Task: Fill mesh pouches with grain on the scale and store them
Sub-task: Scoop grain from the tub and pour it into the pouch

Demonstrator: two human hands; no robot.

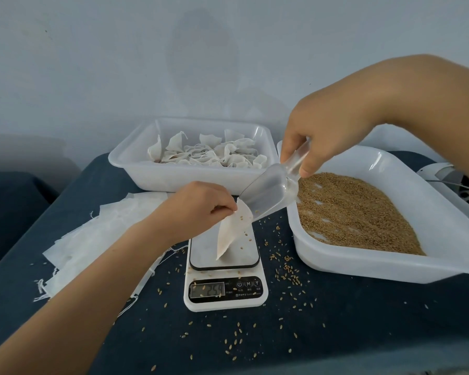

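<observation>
Scale (224,266): stood at lower centre of the frame, platform under the pouch so that the fill could be weighed as it went in; display lit, digits too blurred to read with certainty.
Mesh pouch (234,230): held at centre frame, lower corner resting on the scale platform, mouth tilted up toward the scoop; a few grains clung to its outside.
Scoop (271,190): clear plastic, tipped mouth-down against the pouch opening, apparently to pour; it looked nearly empty.
Grain tray (390,261): right of frame, just beside the scale, presumably for a short reach; grain (349,212) lay in a shallow layer.
Filled-pouch tray (190,171): upper centre, behind the scale, holding tied pouches; judged the storage point.
Empty pouches (103,228): stacked at left, near the holding hand.
Left hand (198,209): fingers curled, pinching the pouch's upper edge to keep it open.
Right hand (322,142): fingers wrapped round the scoop handle, wrist raised.
Spilt grain (287,269): scattered on the dark cloth around the scale.
</observation>
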